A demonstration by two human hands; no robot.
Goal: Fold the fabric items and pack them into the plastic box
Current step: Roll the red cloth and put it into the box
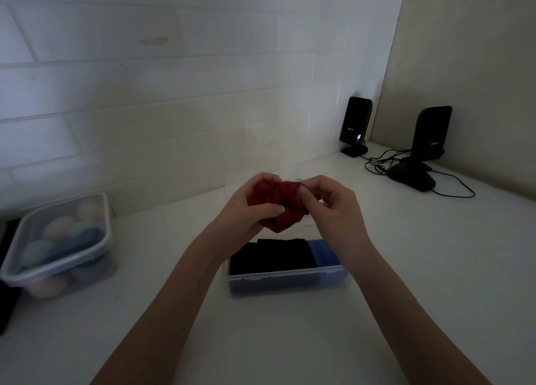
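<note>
Your left hand [246, 207] and right hand [324, 201] both pinch the bunched red cloth [278, 207], held up just beyond the box [287, 280], likely to gather it small enough to fit. In the box, black fabric [269, 257] and blue fabric [323, 252] already lie packed.

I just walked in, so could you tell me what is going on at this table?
A person is bunching a red cloth between the left hand and right hand, above an open plastic box. The box already holds black fabric and blue fabric. The red piece is not yet packed.
</note>
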